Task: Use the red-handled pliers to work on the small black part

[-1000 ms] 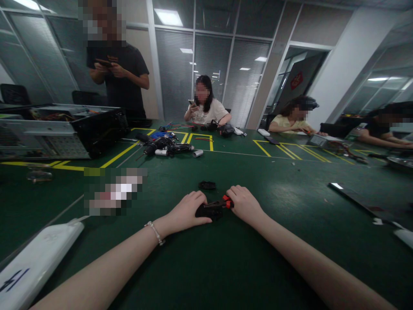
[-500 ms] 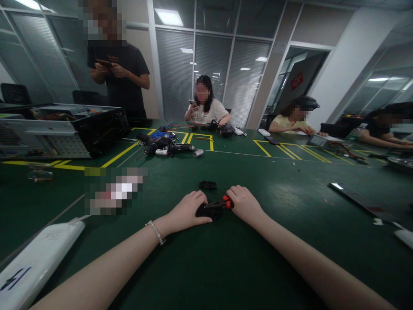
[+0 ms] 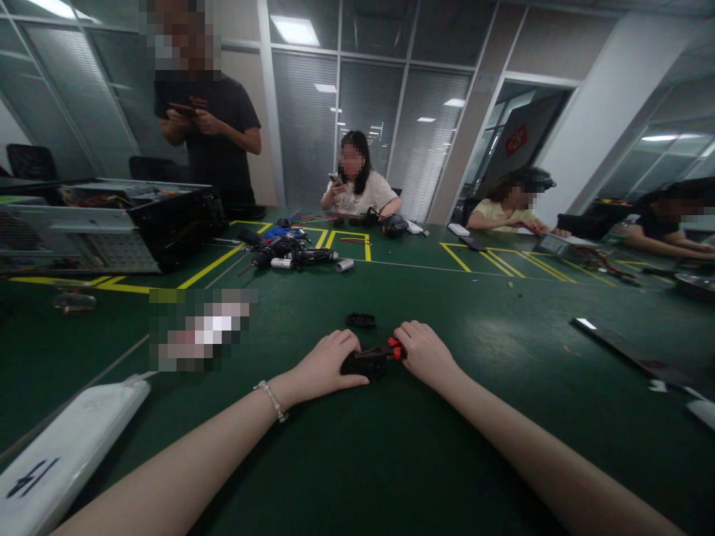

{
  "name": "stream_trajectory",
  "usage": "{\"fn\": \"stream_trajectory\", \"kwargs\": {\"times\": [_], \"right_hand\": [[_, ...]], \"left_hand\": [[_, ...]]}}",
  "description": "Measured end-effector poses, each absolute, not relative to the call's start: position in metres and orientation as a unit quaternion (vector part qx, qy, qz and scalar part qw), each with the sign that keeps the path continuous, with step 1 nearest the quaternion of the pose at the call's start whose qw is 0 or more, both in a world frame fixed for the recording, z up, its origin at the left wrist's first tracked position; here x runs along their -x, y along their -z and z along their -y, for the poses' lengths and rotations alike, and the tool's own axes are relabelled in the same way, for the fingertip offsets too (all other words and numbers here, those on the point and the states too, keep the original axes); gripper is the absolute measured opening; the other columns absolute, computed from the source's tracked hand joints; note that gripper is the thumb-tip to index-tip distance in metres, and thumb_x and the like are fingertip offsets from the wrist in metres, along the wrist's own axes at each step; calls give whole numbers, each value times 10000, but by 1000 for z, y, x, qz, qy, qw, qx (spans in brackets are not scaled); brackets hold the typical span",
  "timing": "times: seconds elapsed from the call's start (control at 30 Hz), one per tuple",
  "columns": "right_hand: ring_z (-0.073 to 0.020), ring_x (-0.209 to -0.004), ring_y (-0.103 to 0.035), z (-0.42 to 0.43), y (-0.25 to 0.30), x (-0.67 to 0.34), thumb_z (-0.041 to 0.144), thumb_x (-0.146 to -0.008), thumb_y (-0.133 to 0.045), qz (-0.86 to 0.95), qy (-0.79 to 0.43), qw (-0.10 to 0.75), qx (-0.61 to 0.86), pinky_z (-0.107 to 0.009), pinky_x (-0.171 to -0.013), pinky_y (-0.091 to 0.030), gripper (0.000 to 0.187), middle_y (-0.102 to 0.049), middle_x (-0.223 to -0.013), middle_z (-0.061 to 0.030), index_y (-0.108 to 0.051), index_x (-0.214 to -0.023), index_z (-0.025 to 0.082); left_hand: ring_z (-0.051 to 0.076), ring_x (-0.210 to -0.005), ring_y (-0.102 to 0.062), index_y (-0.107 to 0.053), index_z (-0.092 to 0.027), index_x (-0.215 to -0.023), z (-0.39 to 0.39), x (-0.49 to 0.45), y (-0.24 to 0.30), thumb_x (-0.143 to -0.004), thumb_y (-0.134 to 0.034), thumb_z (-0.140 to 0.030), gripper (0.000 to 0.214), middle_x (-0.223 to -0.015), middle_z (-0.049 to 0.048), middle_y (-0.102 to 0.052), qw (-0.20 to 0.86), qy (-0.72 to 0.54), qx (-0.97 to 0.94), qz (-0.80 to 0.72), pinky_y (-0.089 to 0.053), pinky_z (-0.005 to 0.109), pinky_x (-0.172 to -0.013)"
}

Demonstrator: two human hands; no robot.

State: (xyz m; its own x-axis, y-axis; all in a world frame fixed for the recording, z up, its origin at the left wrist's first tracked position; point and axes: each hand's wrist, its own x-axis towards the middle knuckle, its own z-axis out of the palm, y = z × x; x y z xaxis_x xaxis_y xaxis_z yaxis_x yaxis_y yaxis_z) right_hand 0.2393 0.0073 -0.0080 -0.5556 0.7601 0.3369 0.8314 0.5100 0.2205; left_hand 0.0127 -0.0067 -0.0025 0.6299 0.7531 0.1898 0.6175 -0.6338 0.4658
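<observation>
My left hand (image 3: 327, 366), with a bracelet at the wrist, is curled over a small black part (image 3: 363, 365) lying on the green table (image 3: 391, 454). My right hand (image 3: 425, 351) is closed round a pair of red-and-black pliers (image 3: 385, 350) whose tip points left onto that black part. A second small black piece (image 3: 360, 320) lies just beyond the hands.
A white power strip (image 3: 61, 454) lies at the near left. An opened computer case (image 3: 106, 223) stands at the far left, with a pile of tools (image 3: 290, 253) beside it. A dark flat panel (image 3: 631, 350) lies to the right. A standing person and several seated people are across the table.
</observation>
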Motion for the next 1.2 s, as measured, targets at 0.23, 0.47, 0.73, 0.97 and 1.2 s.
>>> {"fn": "stream_trajectory", "kwargs": {"times": [0.23,0.47,0.73,0.97,1.2], "right_hand": [[-190,-793,-455,-8,8,-240,86,-660,-513,870,177,101,449,-284,-699,-338,219,-551,-870,-75,-553,-870,135],[-191,-809,-459,-8,9,-240,82,-648,-524,865,174,105,459,-286,-711,-339,244,-555,-886,-77,-554,-884,134],[-189,-786,-451,-10,12,-241,70,-651,-502,870,183,111,444,-282,-696,-329,225,-548,-858,-76,-555,-859,136],[-190,-787,-449,-9,12,-241,84,-652,-510,866,181,107,454,-284,-697,-327,226,-549,-860,-75,-551,-868,134],[-191,-798,-448,-10,12,-241,84,-648,-516,866,173,105,458,-285,-702,-328,232,-548,-868,-74,-553,-871,135]], "left_hand": [[204,-874,-460,-477,-193,-889,7,-12,1,-712,-580,-483,355,-968,30,-481,184,-185,-885,-386,-390,324,-735],[202,-870,-461,-476,-195,-897,6,-12,4,-705,-592,-473,358,-967,29,-484,182,-190,-885,-384,-390,314,-727],[203,-864,-461,-478,-190,-888,5,-12,6,-701,-595,-472,358,-965,35,-485,178,-194,-886,-381,-384,314,-730],[197,-862,-463,-478,-195,-893,5,-12,5,-700,-597,-473,359,-969,30,-488,178,-195,-885,-384,-386,307,-723],[204,-868,-465,-483,-185,-890,6,-12,4,-702,-591,-478,365,-972,42,-490,181,-190,-884,-386,-383,315,-730]]}}
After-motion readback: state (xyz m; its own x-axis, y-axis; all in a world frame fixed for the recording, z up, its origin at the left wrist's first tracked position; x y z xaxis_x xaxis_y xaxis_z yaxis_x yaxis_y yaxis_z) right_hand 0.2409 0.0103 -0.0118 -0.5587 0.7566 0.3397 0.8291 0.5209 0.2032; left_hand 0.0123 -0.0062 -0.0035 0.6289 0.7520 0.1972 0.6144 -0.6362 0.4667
